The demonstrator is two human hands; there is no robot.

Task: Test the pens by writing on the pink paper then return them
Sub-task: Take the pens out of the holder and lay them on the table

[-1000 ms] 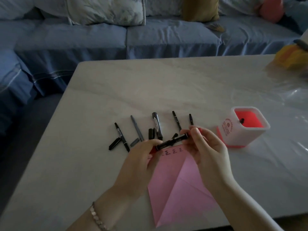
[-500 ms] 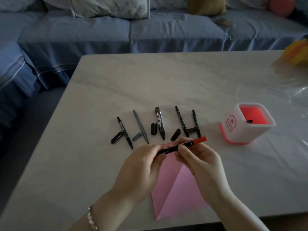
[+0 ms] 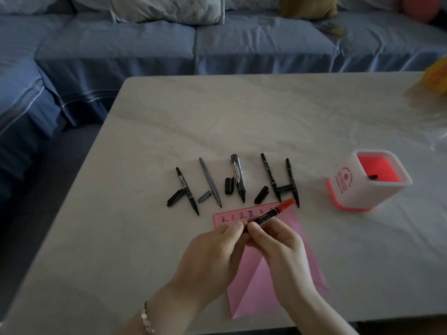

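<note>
Left hand (image 3: 212, 252) pinches marker (image 3: 273, 213) tail, right hand (image 3: 278, 245) grips barrel, red cap pointing 2 o'clock, over paper (image 3: 254, 286). Pens (image 3: 238, 180) at 12, holder (image 3: 370, 187) at 2.

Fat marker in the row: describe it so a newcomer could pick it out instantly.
On the table, five uncapped pens lie in a row just beyond the pink paper. The fat marker is the middle one. It alone is thick, with a pale printed label, and its stubby cap lies at its left.
</note>
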